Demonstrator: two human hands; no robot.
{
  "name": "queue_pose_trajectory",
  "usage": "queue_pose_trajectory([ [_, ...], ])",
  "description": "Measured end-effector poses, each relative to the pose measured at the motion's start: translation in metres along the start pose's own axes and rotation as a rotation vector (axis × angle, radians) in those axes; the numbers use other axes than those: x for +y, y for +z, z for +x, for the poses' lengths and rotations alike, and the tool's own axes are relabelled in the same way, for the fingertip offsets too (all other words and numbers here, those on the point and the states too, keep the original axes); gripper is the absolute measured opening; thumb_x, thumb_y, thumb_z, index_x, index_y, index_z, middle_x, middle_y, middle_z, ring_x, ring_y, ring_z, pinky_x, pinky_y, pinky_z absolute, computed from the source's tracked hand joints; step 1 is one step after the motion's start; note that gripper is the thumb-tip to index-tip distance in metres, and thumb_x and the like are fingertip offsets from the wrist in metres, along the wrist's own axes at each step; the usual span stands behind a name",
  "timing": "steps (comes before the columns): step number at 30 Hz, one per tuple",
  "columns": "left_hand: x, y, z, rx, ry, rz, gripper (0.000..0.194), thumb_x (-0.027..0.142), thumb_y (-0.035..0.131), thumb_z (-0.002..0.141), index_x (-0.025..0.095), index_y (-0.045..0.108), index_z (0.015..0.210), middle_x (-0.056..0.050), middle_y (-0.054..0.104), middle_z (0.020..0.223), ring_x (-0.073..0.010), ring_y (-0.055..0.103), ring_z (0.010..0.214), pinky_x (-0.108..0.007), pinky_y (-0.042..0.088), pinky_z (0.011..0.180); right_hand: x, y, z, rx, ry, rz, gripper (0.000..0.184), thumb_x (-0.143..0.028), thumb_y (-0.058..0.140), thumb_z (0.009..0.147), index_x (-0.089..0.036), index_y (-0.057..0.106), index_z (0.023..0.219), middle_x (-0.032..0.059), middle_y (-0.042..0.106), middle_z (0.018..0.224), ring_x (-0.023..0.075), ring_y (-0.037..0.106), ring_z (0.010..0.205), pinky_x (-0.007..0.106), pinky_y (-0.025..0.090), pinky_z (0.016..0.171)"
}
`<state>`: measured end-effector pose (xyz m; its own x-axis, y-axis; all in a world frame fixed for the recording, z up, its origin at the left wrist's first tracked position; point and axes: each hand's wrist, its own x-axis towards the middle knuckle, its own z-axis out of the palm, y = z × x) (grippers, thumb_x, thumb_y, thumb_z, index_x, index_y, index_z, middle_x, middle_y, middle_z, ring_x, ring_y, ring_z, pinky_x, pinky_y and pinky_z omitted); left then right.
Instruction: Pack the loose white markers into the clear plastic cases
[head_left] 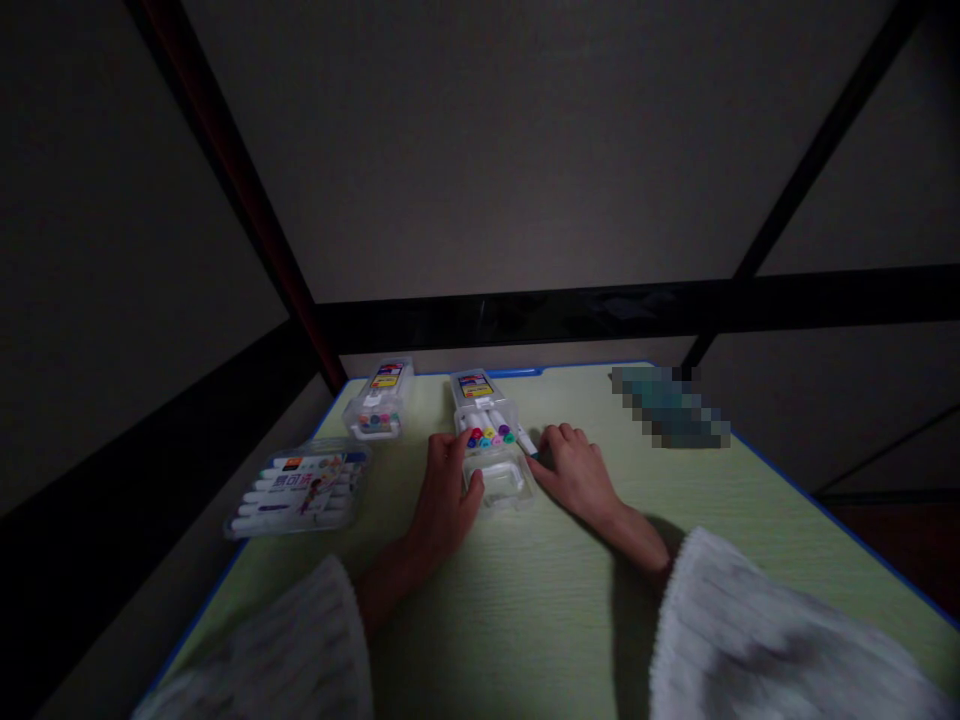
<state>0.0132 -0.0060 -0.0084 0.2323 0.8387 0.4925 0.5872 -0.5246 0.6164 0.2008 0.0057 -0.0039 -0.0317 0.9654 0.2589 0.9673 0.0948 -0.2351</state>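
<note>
In the middle of the table, a clear plastic marker case (480, 392) lies with its lid (501, 480) folded open toward me. White markers with coloured caps (491, 437) fill it, their cap ends facing me. My left hand (442, 495) grips the case's left side, its thumb over the lid and its index finger by the red cap. To the right of the case, my right hand (574, 470) is closed on a white marker (526, 438) with a dark end. The marker is tilted beside the case, and its lower end is partly hidden by my fingers.
A second, closed marker case (384, 400) stands back left. Nearer on the left lies a flat clear pack of markers (300, 490). A blurred-out dark object (667, 408) rests back right. The pale green table (480, 610) has blue edges and meets a wall behind.
</note>
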Motion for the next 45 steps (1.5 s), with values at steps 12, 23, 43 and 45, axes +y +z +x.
queue_pose_trajectory([
  [12,0.000,0.001,-0.001,0.013,-0.003,0.023,0.056,0.010,0.046,0.074,0.021,0.035,0.127,-0.005,0.034,0.104,-0.0188,0.042,0.102,-0.036,0.037,0.096,0.007,0.006,0.003,0.062,-0.086,0.046,0.015,-0.033,0.048,0.081,-0.019,0.051,0.076,0.0067,0.058,0.078,0.0217,0.054,0.075,0.031,0.034,0.062],
  [23,-0.001,0.001,0.000,-0.016,-0.017,0.064,0.060,0.008,0.046,0.073,0.019,0.032,0.130,-0.006,0.034,0.105,-0.0193,0.042,0.102,-0.037,0.038,0.096,0.009,0.005,0.002,0.108,-0.001,0.190,0.012,-0.030,0.046,0.080,-0.019,0.046,0.076,0.0020,0.056,0.070,0.0164,0.051,0.060,0.026,0.030,0.054],
  [43,0.008,-0.005,-0.005,0.053,0.239,0.020,0.039,0.004,0.043,0.073,0.020,0.046,0.108,-0.006,0.040,0.105,-0.0180,0.047,0.097,-0.034,0.044,0.085,-0.003,0.004,0.001,0.361,-0.050,1.271,0.018,-0.032,0.055,0.080,-0.023,0.042,0.089,0.0085,0.049,0.116,0.0125,0.061,0.072,0.035,0.052,0.072],
  [45,0.009,-0.005,-0.006,0.047,0.260,0.028,0.036,0.003,0.043,0.074,0.020,0.047,0.106,-0.006,0.041,0.103,-0.0179,0.047,0.097,-0.034,0.043,0.086,-0.006,0.003,0.000,0.313,-0.059,1.357,0.020,-0.033,0.055,0.080,-0.023,0.041,0.090,0.0084,0.054,0.115,0.0133,0.064,0.072,0.036,0.052,0.075],
])
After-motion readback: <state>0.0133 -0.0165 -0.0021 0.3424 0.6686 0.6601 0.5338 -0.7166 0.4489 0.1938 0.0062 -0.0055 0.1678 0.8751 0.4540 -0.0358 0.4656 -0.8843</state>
